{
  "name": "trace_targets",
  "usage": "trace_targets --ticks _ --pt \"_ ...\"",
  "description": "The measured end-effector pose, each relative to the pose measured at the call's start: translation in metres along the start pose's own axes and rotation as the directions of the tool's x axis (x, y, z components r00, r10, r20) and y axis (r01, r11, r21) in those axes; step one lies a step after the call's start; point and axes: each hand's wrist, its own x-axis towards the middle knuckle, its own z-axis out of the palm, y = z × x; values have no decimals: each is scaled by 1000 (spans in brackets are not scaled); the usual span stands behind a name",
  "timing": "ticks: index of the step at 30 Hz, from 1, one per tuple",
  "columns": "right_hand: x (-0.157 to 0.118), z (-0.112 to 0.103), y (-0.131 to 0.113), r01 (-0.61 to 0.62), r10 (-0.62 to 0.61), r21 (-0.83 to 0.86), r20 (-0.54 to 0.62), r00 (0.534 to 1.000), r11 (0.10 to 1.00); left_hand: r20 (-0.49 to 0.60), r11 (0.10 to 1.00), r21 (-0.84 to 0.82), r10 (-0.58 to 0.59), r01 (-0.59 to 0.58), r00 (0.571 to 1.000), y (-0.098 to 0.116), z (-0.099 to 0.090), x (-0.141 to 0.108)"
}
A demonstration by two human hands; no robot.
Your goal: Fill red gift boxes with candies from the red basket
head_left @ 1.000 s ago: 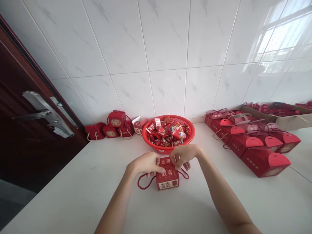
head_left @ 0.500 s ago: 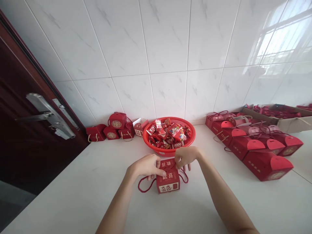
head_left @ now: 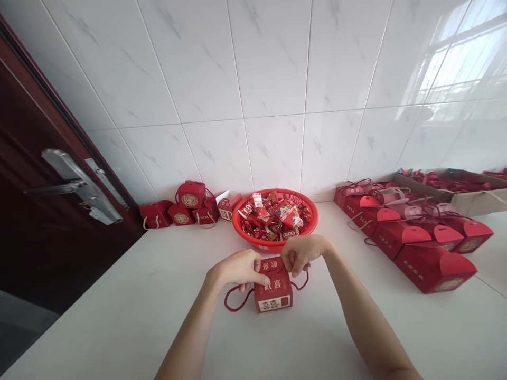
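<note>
A small red gift box [head_left: 274, 293] with gold lettering and a white front panel stands on the white table. Its dark red cord handles [head_left: 236, 306] hang out at both sides. My left hand [head_left: 240, 269] grips the box's left side, thumb on the top flap and fingers partly hidden behind. At the right edge of the top, my right hand [head_left: 300, 255] has its fingers curled and pinched together against the flap or cord; what exactly lies between them is hidden.
Behind the box is a red plastic basket [head_left: 313, 228] of wrapped sweets. Several red boxes [head_left: 184, 218] stand by the wall at left, and rows of red boxes [head_left: 420, 264] at right. Farther right is a cardboard box [head_left: 475, 202]. A dark door [head_left: 24, 132] borders the table's left.
My right hand has shifted slightly left and up, its fingers more curled at the box's right edge. The left hand and the box have hardly moved.
</note>
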Motion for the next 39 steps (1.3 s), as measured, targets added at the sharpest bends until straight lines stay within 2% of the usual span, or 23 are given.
trace_targets --ticks 3,6,8,10,15,18,20,26,32,39 --pt "-5 -1 1 160 -159 95 -16 987 983 -5 1000 2 -31 31 1000 2 0 -1" --pt "-14 1 -2 366 -351 199 -107 930 909 -9 999 5 -46 47 999 3 1 -2" --pt "-19 2 -6 463 -424 248 -198 884 851 -17 999 12 -48 48 999 2 2 -3" --pt "-23 4 -10 506 -444 267 -263 857 820 -37 999 25 -42 43 998 2 3 -3" --pt "-26 9 -18 489 -423 232 -283 861 841 -129 998 55 16 -9 991 8 2 -10" --pt "-28 10 -21 484 -421 209 -286 861 850 -202 989 53 147 -139 968 12 -1 -17" --pt "-30 10 -22 487 -417 213 -302 857 847 -232 978 -21 196 -206 953 12 -4 -21" --pt "-33 10 -25 456 -355 262 -353 865 851 -311 912 -331 136 -242 941 13 -11 -29" --pt "-37 11 -28 461 -340 223 -425 839 859 -417 804 -461 176 -374 892 17 -14 -32" --pt "-43 18 -36 428 -325 123 -477 817 896 -405 712 -539 250 -451 879 21 -9 -32"
